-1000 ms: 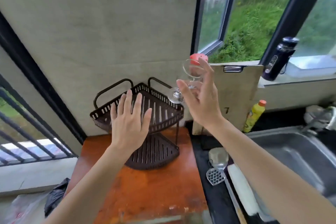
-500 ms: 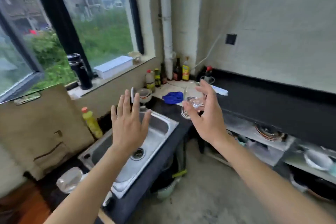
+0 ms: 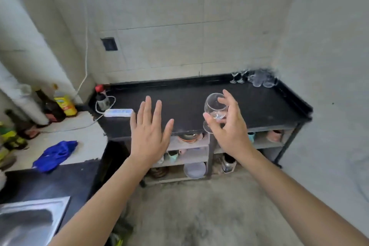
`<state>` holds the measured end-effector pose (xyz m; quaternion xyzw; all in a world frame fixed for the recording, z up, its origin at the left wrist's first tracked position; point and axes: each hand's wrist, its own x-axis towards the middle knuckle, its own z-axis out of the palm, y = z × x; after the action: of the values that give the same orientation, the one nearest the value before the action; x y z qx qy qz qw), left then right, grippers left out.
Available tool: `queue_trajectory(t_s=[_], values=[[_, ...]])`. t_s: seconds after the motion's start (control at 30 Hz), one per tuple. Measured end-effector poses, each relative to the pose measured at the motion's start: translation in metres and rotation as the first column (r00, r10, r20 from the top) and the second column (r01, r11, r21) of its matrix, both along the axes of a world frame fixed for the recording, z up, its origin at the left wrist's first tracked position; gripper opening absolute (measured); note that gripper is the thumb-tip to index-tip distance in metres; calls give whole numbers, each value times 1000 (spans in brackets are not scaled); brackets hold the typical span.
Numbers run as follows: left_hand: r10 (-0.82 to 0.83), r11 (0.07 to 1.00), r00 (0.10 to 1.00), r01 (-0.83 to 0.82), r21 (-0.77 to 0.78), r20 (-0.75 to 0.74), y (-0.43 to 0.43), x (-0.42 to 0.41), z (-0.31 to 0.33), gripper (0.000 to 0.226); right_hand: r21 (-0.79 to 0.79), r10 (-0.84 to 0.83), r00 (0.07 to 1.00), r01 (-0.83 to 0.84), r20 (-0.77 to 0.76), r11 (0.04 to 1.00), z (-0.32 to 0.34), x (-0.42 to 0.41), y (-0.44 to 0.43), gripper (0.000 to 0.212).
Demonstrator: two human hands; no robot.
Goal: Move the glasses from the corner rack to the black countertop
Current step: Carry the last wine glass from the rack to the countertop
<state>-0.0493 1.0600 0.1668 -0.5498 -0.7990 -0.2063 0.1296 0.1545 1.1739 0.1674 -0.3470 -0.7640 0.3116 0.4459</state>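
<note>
My right hand (image 3: 229, 128) grips a clear stemmed glass (image 3: 214, 104) by its stem and bowl, held upright in the air in front of the black countertop (image 3: 199, 98). My left hand (image 3: 148, 132) is held out flat beside it, fingers spread, with nothing in it. Several clear glasses (image 3: 253, 79) stand together at the countertop's far right corner. The corner rack is out of view.
A white power strip (image 3: 118, 112) and a small jar with a red lid (image 3: 99, 96) lie at the countertop's left end. Shelves (image 3: 191, 158) under it hold bowls and cups. Bottles (image 3: 60, 104), a blue cloth (image 3: 55, 154) and a steel sink (image 3: 30, 219) are at left.
The view has swung right from the rack, past the sink, to the black countertop. My right hand kept the glass throughout. The left hand stayed open beside it.
</note>
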Motion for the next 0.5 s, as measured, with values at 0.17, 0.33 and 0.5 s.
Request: queue_trajectory(t_s=[0.17,0.33,0.5], values=[[-186,979,981,189,-78,50,135,-1,-11,69,-29,-181,980,184,85,982,6,8,100,81],[-343,926,937,350,-140,70,257,4,-17,70,-53,-347,930,355,122,933,9,26,181,80],[-447,873,892,451,-185,64,355,17,-36,68,-125,-444,889,456,113,881,-11,45,266,79]])
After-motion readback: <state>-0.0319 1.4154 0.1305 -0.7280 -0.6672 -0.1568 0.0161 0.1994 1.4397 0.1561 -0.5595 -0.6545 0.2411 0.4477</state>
